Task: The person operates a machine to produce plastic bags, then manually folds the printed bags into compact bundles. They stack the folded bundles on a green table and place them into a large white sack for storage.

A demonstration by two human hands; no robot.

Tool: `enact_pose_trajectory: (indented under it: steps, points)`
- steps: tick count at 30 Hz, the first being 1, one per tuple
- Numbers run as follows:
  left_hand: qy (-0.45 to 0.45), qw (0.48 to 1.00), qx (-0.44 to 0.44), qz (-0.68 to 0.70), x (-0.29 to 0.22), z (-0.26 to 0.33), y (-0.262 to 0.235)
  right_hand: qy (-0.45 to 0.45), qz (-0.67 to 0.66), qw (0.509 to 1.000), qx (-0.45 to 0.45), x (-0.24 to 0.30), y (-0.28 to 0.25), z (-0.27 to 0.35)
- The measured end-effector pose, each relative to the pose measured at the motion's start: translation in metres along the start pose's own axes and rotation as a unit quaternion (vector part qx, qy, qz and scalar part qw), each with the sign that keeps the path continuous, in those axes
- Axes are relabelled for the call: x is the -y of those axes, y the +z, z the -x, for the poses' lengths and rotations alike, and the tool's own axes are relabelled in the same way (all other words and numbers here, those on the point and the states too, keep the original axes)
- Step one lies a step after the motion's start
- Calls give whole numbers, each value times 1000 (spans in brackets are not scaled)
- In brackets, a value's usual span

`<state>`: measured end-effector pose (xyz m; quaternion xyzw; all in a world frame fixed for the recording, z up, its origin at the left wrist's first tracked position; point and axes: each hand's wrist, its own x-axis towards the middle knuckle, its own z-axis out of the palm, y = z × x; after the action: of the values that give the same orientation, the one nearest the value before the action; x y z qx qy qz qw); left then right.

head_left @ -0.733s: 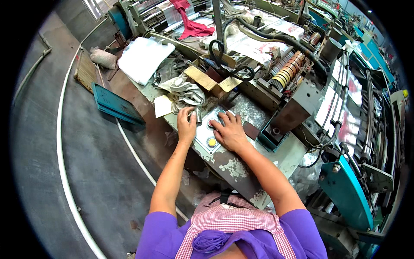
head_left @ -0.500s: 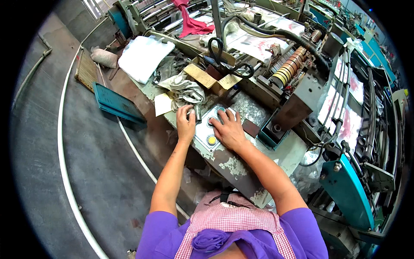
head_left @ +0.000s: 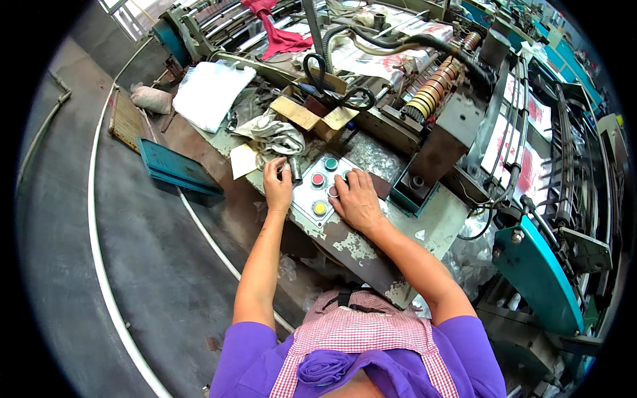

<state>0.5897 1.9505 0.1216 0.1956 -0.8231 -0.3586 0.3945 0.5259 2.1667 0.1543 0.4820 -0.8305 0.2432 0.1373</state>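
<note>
A silver control panel (head_left: 308, 199) with round red (head_left: 318, 180), green (head_left: 330, 163) and yellow (head_left: 320, 208) buttons lies on the worn bench top. My right hand (head_left: 360, 204) rests over the panel's right side, fingers stretched out and slightly bent. Its fingertips touch pale-rimmed buttons there, partly hidden beneath them. Left of the panel, at the bench edge, is my left hand (head_left: 276, 186), its fingers loosely curved and its thumb apart, with nothing visible held. Just beside its fingers stands a short metal cylinder (head_left: 296, 170).
Behind the hands lie a crumpled grey cloth (head_left: 275, 134), an opened cardboard box (head_left: 295, 114) and a stack of white sheets (head_left: 215, 94). A printing machine with a ringed roller (head_left: 432, 91) stands at the back right. A teal guard plate (head_left: 537, 285) juts out at the right.
My right hand has slid right across the panel, uncovering the red and green buttons. The left hand stays by the metal cylinder. The whole view has shifted slightly.
</note>
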Motion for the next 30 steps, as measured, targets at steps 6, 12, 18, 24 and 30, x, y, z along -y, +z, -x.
enact_pose_trajectory:
  steps: [6,12,18,24,30]
  points:
    - [-20,1000,8,14,-3,2,0,-20,80,995,-48,-2,4,6]
    - [39,998,13,-50,0,3,0,-15,80,996,-36,-4,6,7]
    - [20,999,21,-23,-1,4,0,-8,55,998,-44,-5,6,7]
    - [34,999,20,-28,2,3,-2,-11,51,998,-41,-5,2,6]
    - [-20,999,27,23,-6,3,-1,-9,47,998,-49,-6,4,8]
